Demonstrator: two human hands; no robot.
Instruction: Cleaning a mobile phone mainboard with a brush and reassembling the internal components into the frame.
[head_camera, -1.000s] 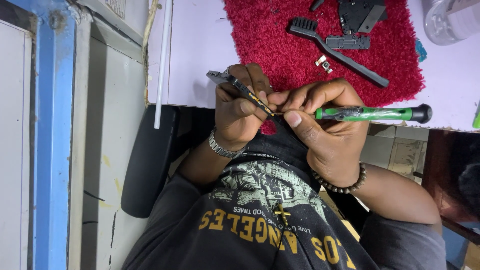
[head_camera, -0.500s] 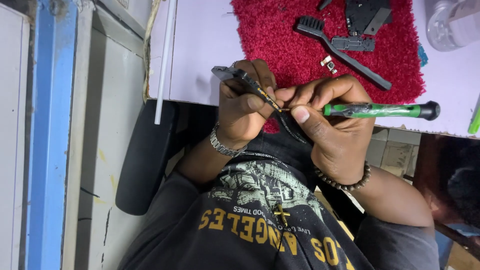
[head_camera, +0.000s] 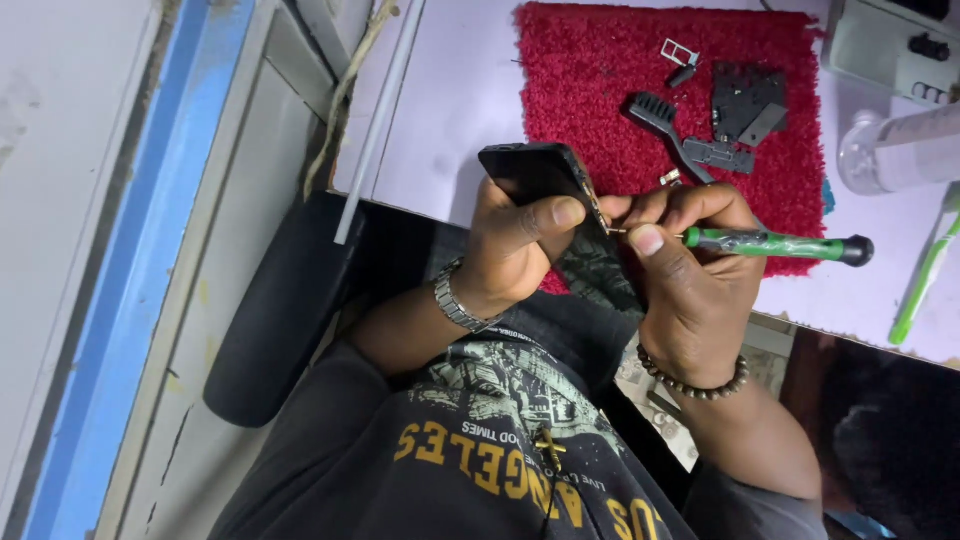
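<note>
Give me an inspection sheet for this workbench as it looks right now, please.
Surface: pale table with red mat.
Job's things: dark phone in left hand; green-handled screwdriver in right hand, tip at the phone's edge.
Clutter: black brush, dark phone parts, small metal tray, clear bottle.
Grippers: both hands closed on their things.
Cables: cord hanging by the table's left edge.
Surroundings: blue-edged panel.

Left hand (head_camera: 520, 235) and right hand (head_camera: 690, 270) both clenched, fingertips nearly touching.

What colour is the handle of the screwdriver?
Green with a black end cap; the screwdriver in the right hand shows in the head view.
</note>
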